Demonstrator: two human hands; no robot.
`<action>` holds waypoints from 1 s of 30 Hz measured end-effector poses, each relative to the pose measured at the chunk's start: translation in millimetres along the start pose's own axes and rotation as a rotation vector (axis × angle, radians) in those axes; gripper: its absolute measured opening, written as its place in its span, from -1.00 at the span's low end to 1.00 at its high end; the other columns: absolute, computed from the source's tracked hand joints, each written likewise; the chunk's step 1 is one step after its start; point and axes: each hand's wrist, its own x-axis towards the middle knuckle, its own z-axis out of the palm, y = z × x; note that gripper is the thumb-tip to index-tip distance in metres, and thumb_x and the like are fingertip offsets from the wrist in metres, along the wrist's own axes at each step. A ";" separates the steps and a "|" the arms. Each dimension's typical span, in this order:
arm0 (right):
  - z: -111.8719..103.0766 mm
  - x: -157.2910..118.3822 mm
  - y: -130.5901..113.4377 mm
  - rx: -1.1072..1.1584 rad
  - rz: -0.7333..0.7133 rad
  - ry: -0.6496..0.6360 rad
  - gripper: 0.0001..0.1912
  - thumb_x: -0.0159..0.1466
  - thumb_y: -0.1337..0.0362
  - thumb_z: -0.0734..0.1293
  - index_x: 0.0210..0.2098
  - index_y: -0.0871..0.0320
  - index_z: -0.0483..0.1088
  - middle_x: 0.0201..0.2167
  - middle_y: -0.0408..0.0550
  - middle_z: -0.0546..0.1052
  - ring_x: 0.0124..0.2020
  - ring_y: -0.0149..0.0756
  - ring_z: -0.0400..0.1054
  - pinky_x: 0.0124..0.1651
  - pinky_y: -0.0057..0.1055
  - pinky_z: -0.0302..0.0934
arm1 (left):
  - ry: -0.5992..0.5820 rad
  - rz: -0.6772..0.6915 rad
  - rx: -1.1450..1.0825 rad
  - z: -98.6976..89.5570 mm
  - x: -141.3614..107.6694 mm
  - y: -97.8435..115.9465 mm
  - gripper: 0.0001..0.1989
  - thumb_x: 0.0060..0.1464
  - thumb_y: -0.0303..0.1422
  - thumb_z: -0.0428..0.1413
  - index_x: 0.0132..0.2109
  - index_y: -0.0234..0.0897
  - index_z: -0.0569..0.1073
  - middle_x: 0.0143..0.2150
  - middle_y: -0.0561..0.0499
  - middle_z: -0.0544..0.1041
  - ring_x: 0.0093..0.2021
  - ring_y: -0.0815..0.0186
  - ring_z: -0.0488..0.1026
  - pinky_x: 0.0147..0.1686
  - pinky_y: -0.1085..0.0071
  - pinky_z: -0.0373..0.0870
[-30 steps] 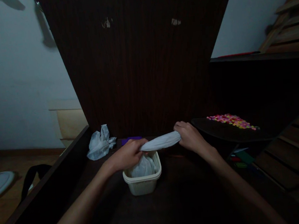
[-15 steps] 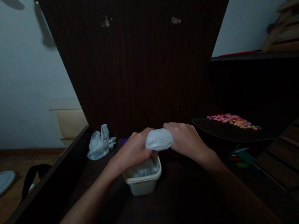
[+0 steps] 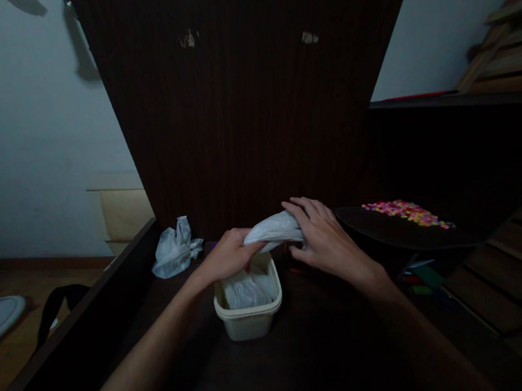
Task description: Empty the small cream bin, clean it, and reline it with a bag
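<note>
A folded white plastic bag [image 3: 274,228] is held between my two hands, above the back of a cream basket [image 3: 249,312]. My left hand [image 3: 230,255] pinches its left end between thumb and fingers. Around the bag's right end, my right hand [image 3: 315,230] has its fingers raised and slightly apart, with the thumb below. Inside the basket lies crumpled clear-white plastic [image 3: 250,290]. Another crumpled white bag [image 3: 173,251] rests to the left, near the upright panel.
A dark wooden panel [image 3: 252,109] rises behind the surface. A raised dark edge [image 3: 92,319] runs along the left. Pink and yellow pieces [image 3: 407,212] lie on a dark corner shelf [image 3: 367,228] at right, with green items [image 3: 428,277] beneath.
The bag's left end has dropped slightly and it now slants. My right hand's fingers have loosened and spread. More of the plastic in the basket shows.
</note>
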 end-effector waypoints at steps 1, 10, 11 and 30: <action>-0.1 0.6 -5.2 0.054 -0.054 0.033 -0.09 0.12 0.31 0.40 0.41 0.12 0.01 0.36 0.20 0.21 0.38 0.20 0.07 0.36 0.25 -0.04 | -0.007 -0.001 -0.043 1.8 0.9 0.4 -0.74 0.20 -0.24 0.05 -0.32 -0.32 0.49 -0.61 0.15 0.37 -0.62 0.39 0.31 -0.59 0.52 0.21; 1.3 18.8 -25.6 0.227 -0.117 -0.179 -0.33 0.11 0.55 0.22 0.21 0.12 0.33 -0.10 0.03 0.59 -0.09 -0.14 0.45 -0.02 -0.23 0.31 | 0.013 0.195 -0.058 11.2 -1.7 18.5 -0.82 0.13 -0.29 0.18 -0.25 -0.36 0.53 -0.33 0.02 0.54 -0.31 0.27 0.45 -0.29 0.42 0.39; 0.6 19.6 -22.8 0.212 -0.080 -0.221 -0.43 0.13 0.53 0.23 0.12 0.13 0.41 -0.19 0.02 0.60 -0.17 -0.15 0.45 -0.13 -0.30 0.29 | 0.003 0.192 -0.045 10.3 -3.2 18.7 -0.78 0.14 -0.25 0.19 -0.24 -0.36 0.53 -0.34 0.03 0.54 -0.32 0.28 0.44 -0.32 0.44 0.38; 20.1 3.3 57.2 0.197 0.124 -0.351 -0.69 0.11 0.56 0.21 -0.27 0.14 0.46 -0.36 -0.04 0.59 -0.31 -0.22 0.48 -0.28 -0.44 0.16 | -0.092 0.154 0.073 5.0 -9.5 -0.3 -0.60 0.27 -0.14 -0.01 -0.37 -0.33 0.49 -0.47 0.10 0.38 -0.41 0.34 0.30 -0.36 0.46 0.27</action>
